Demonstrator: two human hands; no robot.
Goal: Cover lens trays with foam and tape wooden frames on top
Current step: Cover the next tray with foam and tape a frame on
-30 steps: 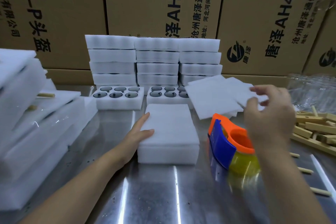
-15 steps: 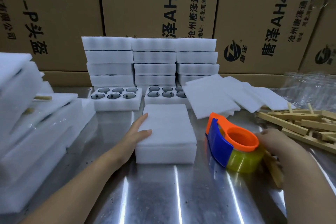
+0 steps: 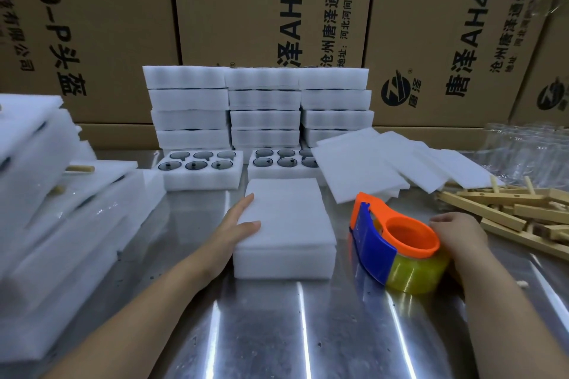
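Note:
A lens tray covered with a white foam sheet (image 3: 284,218) lies at the table's middle. My left hand (image 3: 237,226) rests against its left side, fingers straight along the edge and thumb on top of the foam. To the right stands an orange and blue tape dispenser (image 3: 395,244) with a yellowish roll. My right hand (image 3: 460,232) sits just behind the dispenser's right side with its fingers curled; the dispenser hides what they touch. A pile of wooden frames (image 3: 511,212) lies just right of that hand. Loose foam sheets (image 3: 378,163) fan out behind the dispenser.
Two uncovered trays with dark lenses (image 3: 201,168) sit behind the covered tray, in front of three stacks of white foam trays (image 3: 261,108). Finished foam packs (image 3: 46,194) pile up at the left. Cardboard boxes (image 3: 246,9) wall the back; clear plastic (image 3: 529,151) lies at far right.
My right hand has dropped from the loose foam sheets to the table behind the tape dispenser, next to the wooden frames. My left hand has stayed on the covered tray.

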